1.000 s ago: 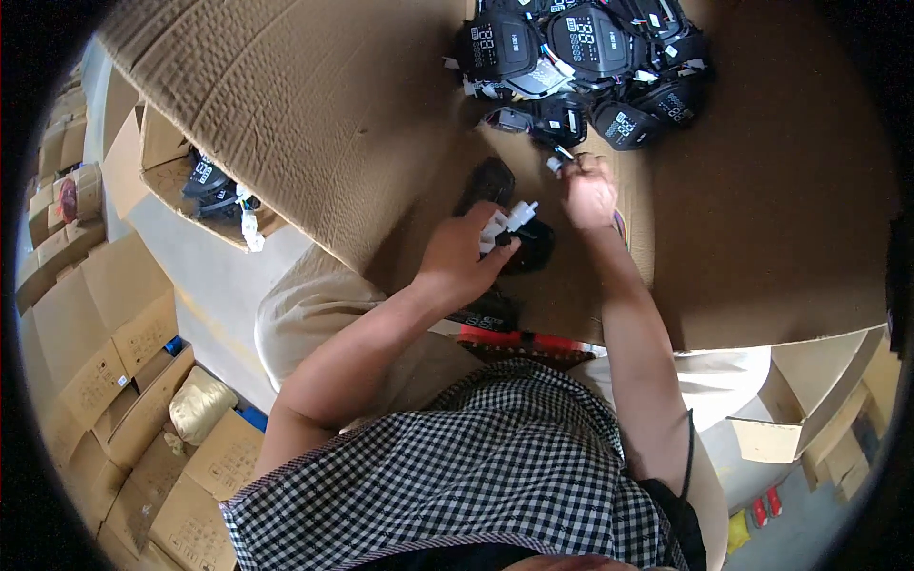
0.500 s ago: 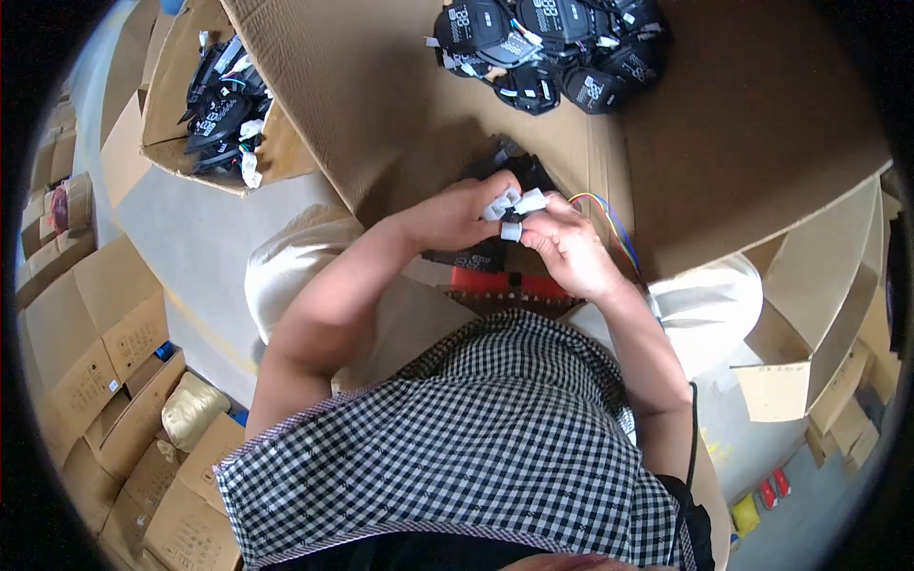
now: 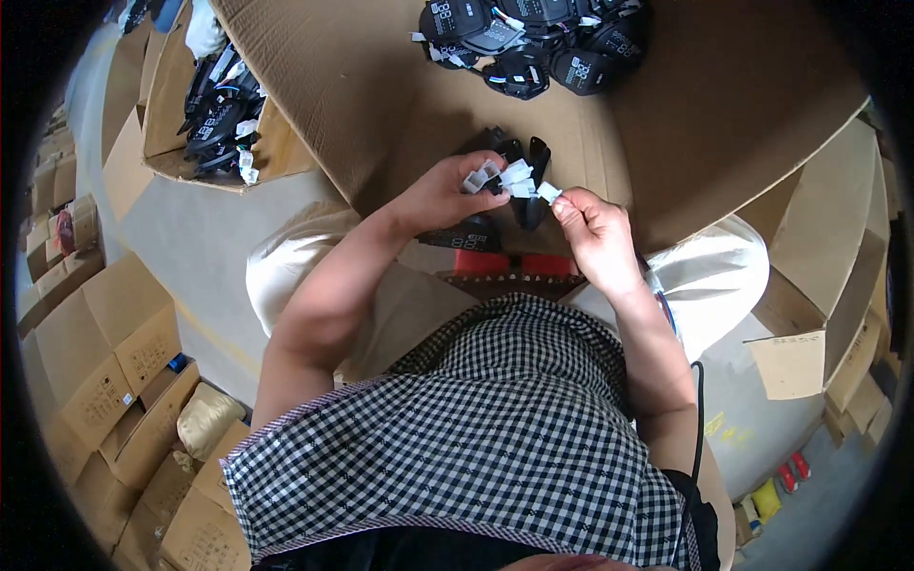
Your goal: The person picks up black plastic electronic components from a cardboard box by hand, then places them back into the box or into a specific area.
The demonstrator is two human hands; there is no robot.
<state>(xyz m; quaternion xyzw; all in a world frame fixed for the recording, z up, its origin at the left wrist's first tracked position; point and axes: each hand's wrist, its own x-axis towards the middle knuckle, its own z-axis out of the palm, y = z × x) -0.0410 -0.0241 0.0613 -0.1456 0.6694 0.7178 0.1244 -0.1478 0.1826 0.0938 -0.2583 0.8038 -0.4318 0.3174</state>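
My left hand (image 3: 440, 198) is closed around a bunch of white plastic wire connectors (image 3: 517, 174), whose open ends point up between the fingers. Black housings, partly hidden, sit just beyond and under that hand; one black round display unit (image 3: 465, 235) lies below it, over my lap. Between thumb and forefinger, my right hand (image 3: 602, 238) pinches a single white connector (image 3: 549, 192), very close to the bunch. Whether the two touch is hard to make out. Coloured wires (image 3: 666, 309) show by my right forearm.
A large cardboard box (image 3: 381, 86) opens in front of me, with several black display units (image 3: 578, 68) piled at its far side. Left of it, a smaller carton (image 3: 157, 143) holds more units. Cartons (image 3: 95, 352) stack up at the left; an open box (image 3: 804, 285) stands right.
My right hand has drawn a little right, away from my left hand, with one connector in its pinch. The coloured wires that arced beside it now show lower, by my forearm.
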